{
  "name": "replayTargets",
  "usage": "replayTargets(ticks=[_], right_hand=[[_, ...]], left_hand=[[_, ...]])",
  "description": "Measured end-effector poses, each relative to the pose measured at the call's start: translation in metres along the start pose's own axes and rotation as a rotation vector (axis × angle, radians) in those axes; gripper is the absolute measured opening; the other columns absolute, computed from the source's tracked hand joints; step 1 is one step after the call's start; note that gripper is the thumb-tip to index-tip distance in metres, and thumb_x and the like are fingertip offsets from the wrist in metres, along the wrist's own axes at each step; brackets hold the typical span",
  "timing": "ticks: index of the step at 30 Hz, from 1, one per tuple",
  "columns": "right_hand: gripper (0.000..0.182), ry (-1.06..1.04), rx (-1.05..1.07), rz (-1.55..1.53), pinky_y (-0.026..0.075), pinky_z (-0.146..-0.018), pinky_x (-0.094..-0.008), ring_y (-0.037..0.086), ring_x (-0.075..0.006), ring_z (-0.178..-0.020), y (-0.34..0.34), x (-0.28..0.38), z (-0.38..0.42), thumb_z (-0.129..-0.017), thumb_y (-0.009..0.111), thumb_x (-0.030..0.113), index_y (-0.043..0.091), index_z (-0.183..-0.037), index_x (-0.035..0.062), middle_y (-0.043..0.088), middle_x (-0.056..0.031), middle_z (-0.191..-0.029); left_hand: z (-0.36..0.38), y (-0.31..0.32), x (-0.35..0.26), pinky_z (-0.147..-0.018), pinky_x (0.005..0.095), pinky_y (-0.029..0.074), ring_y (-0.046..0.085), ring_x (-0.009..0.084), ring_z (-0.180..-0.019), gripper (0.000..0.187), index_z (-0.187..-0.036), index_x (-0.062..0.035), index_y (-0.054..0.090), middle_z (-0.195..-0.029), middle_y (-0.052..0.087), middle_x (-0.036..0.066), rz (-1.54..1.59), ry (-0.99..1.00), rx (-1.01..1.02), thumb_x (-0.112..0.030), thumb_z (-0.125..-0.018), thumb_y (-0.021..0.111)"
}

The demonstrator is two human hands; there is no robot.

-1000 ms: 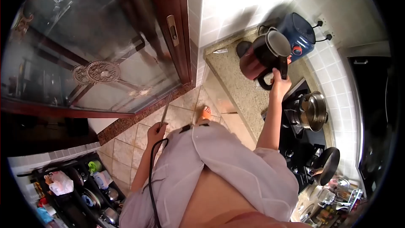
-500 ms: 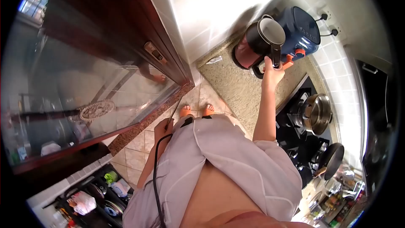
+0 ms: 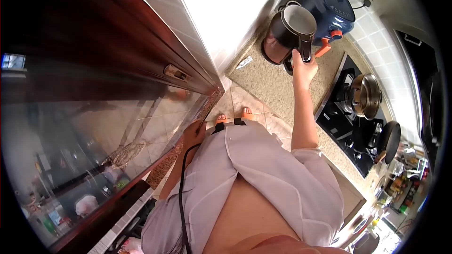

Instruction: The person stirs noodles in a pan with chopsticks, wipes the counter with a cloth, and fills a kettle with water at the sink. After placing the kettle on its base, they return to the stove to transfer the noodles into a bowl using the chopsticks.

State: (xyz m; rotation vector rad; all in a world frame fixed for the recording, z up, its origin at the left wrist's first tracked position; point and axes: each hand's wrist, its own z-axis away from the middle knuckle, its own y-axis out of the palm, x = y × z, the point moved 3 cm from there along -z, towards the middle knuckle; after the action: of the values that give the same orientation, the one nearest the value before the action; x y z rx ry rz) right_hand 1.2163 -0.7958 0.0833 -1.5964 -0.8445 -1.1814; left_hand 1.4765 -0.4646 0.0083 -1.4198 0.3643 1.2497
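My right hand (image 3: 305,68) is wrapped round the black handle of a dark kettle (image 3: 285,33) with a reddish lower body. The kettle's top is open and its pale inside shows empty. Right behind it stands a blue air fryer (image 3: 329,11) with an orange handle and knob. Low at my left side, my left hand (image 3: 195,133) is closed near a thin black cable (image 3: 182,197); the fingers are partly shaded, and whether they grip the cable is hard to tell.
A dark-framed glass door (image 3: 176,72) fills the left. On the stone counter (image 3: 263,82) lies a small white packet (image 3: 244,62). To the right, a steel pot (image 3: 365,96) and a black frying pan (image 3: 390,143) stand at the gas hob (image 3: 351,148).
The view has shifted, and the door fills more of the left side. My right hand keeps its hold on the kettle handle. My left hand stays low beside my body.
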Motion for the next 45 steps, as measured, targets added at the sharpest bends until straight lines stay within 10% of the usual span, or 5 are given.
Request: replayTargets(ticks=[20,30,34,38,45], right_hand=[[0.038,0.084,-0.128,0.024,0.048,-0.059,-0.0318,0.058,-0.0154,-0.056,0.019,0.004,0.019,-0.069,0.076,0.031,0.064,-0.073,-0.0054,0.062,-0.008,-0.06],[0.042,0.152,-0.134,-0.071,0.048,-0.073,-0.0322,0.063,-0.0189,-0.074,0.043,0.003,0.017,-0.068,0.08,0.03,0.065,-0.089,-0.0027,0.067,-0.012,-0.081],[0.054,0.062,0.208,-0.238,0.047,-0.075,-0.0317,0.058,-0.0173,-0.077,0.027,0.003,0.027,-0.072,0.078,0.029,0.056,-0.112,-0.0004,0.064,-0.0088,-0.092],[0.073,-0.253,0.268,0.167,0.042,-0.093,-0.0395,0.052,-0.0306,-0.108,0.011,-0.053,0.049,-0.074,0.075,0.032,0.042,-0.128,-0.0033,0.051,-0.0218,-0.12],[0.096,-0.172,0.408,0.552,0.021,-0.111,-0.0465,0.023,-0.0445,-0.134,0.05,-0.132,0.091,-0.073,0.069,0.03,0.016,-0.142,-0.0096,0.023,-0.0347,-0.143]], left_hand=[[-0.026,-0.013,0.012,-0.051,0.0258,0.045,0.058,0.01,-0.057,0.021,-0.093,0.0005,0.066,-0.063,0.056,0.007,0.13,0.005,0.091,-0.02,-0.089,0.061],[-0.033,0.005,0.018,-0.053,0.0236,0.044,0.056,0.0076,-0.055,0.021,-0.098,-0.0022,0.067,-0.064,0.06,0.003,0.206,0.017,0.187,-0.02,-0.089,0.061],[-0.034,0.009,0.012,-0.053,0.0236,0.044,0.055,0.007,-0.055,0.021,-0.1,-0.0018,0.066,-0.066,0.06,0.003,0.201,0.021,0.246,-0.019,-0.09,0.06],[-0.031,0.003,0.006,-0.053,0.0234,0.044,0.055,0.0066,-0.056,0.022,-0.101,-0.0015,0.066,-0.067,0.06,0.002,0.201,0.036,0.253,-0.019,-0.09,0.06],[-0.026,-0.003,0.014,-0.056,0.0226,0.043,0.053,0.0055,-0.06,0.022,-0.103,-0.0013,0.065,-0.067,0.058,0.001,0.181,0.028,0.244,-0.018,-0.089,0.059]])
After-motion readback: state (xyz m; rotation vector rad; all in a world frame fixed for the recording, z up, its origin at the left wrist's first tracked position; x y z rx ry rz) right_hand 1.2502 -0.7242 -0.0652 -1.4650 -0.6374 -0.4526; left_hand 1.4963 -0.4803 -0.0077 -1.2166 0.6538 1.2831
